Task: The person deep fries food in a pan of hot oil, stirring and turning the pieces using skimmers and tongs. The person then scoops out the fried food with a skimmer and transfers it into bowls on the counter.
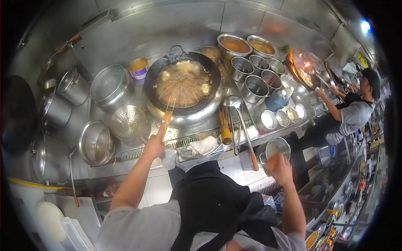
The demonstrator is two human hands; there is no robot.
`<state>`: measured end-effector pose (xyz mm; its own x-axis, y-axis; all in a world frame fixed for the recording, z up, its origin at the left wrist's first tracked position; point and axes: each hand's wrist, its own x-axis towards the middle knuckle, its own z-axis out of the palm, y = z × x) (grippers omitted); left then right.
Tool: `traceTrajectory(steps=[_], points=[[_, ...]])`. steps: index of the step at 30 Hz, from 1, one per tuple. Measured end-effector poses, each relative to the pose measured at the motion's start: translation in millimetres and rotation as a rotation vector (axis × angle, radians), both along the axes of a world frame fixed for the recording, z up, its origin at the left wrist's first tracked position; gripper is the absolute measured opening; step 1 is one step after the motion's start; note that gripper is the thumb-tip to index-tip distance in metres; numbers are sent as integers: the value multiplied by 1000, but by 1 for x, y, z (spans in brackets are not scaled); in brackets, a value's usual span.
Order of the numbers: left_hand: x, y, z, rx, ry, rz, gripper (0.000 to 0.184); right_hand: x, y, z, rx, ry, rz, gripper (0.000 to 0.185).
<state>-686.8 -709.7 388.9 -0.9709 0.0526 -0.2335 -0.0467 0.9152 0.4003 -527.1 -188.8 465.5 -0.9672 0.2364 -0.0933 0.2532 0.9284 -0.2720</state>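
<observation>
My left hand (155, 144) is closed around the wooden handle of a wire spider strainer (181, 94). The strainer's mesh bowl lies in a large dark wok (150, 85) of bubbling oil, with pale pieces of food (166, 75) frying around it. To the right, my right hand (278, 167) has its fingers curled in and is slightly blurred. It overlaps the front of a metal pot (278, 146); whether it touches the pot or holds anything small cannot be made out. Between the hands, a long-handled ladle (244, 123) and a bamboo wok brush (225, 129) rest at the stove's edge.
A perforated strainer (130, 121), a steel bowl (96, 142) and lidded pots (111, 85) stand left. Sauce pots (234, 45) and metal canisters (255, 88) crowd the right. Farther right, a co-worker (356, 108) handles a flaming wok (299, 71). A white cloth (204, 145) lies in front.
</observation>
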Motion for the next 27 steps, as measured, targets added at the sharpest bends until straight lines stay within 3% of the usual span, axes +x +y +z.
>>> traceTrajectory(steps=[4, 8, 11, 12, 13, 14, 15, 16, 17, 20, 22, 27], points=[[-2, -22, 10, -70, 13, 7, 85, -127, -18, 20, 43, 173, 383, 68], [6, -22, 56, -199, -52, 90, 77, -218, -41, 40, 7, 154, 562, 68], [3, -28, 50, -181, -76, 94, 76, -259, -56, 43, -16, 179, 712, 70], [6, -17, 57, -114, -32, 80, 80, -267, -62, 39, -87, 158, 738, 70], [4, 1, 64, -134, -158, 156, 85, -273, -71, 32, -160, 125, 772, 71], [9, 8, 44, -89, -57, 149, 90, -276, -78, 22, -240, 125, 845, 72], [6, 20, 36, -35, -176, 187, 92, -275, -89, 16, -253, 106, 903, 72], [11, 20, -9, 39, 22, 152, 93, -273, -100, 14, -347, -22, 935, 73], [14, 43, 8, 68, -55, 199, 89, -272, -110, 11, -432, -152, 956, 75], [52, 50, -18, 164, 27, 322, 80, -266, -152, 4, -415, -190, 1162, 76], [91, 40, -25, 275, 332, 431, 68, -257, -184, 14, -332, -211, 1321, 75], [205, 0, -54, 552, 213, 875, 50, -232, -273, 34, -369, -140, 1492, 77]])
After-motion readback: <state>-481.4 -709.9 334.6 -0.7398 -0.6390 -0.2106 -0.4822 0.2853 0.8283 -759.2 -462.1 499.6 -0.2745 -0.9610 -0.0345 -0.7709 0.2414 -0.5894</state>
